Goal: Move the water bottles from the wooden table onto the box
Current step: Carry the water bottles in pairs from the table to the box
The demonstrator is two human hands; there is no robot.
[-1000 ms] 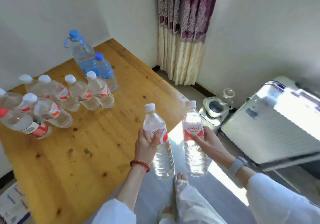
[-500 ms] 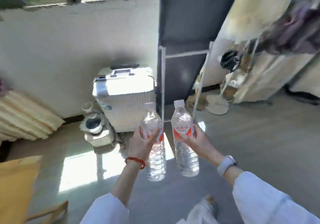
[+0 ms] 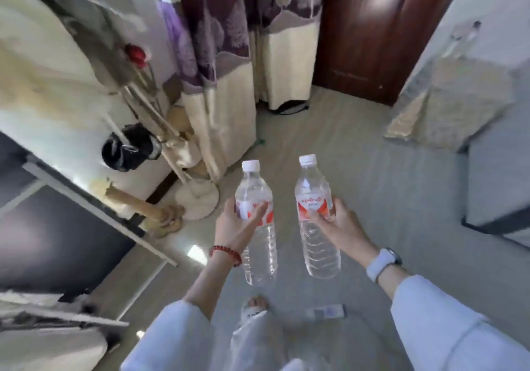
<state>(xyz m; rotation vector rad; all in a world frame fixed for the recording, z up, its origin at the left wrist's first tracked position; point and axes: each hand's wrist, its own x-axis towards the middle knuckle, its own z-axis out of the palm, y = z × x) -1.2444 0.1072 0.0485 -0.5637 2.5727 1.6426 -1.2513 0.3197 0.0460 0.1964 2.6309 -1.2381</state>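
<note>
I hold two clear water bottles with white caps and red-and-white labels upright in front of me, above the grey floor. My left hand, with a red bead bracelet on its wrist, grips the left bottle around its label. My right hand, with a white watch on its wrist, grips the right bottle the same way. The bottles stand side by side, a small gap apart. Neither the wooden table nor any box is in view.
A coat rack with a round white base and hanging bags stands at the left. Purple-and-cream curtains hang ahead, with a dark wooden door beside them. A bed corner with a beige blanket is at the right. A small flat object lies on the floor near my feet.
My view has swung right, from the table past the silver suitcase to the curtains and door. Both hands keep their bottles upright in front of me.
</note>
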